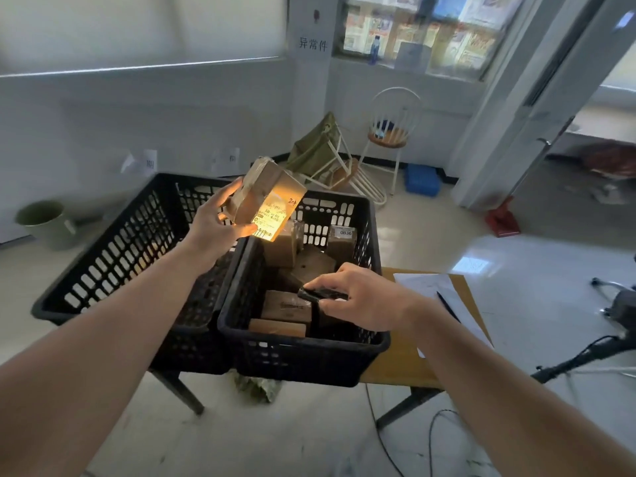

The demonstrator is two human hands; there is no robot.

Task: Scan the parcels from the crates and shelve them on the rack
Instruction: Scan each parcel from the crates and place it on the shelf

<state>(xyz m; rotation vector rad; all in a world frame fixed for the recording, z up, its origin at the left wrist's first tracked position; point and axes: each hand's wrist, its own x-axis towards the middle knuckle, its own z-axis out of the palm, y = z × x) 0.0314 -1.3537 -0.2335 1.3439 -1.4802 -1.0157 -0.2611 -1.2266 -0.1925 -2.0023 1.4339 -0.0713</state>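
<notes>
Our left hand [216, 223] grips a cardboard parcel [266, 197] label-down above the crates so the handheld scanner [321, 295], pinched in our right hand [361, 297], lights its barcode.

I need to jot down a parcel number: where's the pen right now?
In the head view the pen lies on the white paper on the wooden table, right of the crate and beside the right hand.
</notes>
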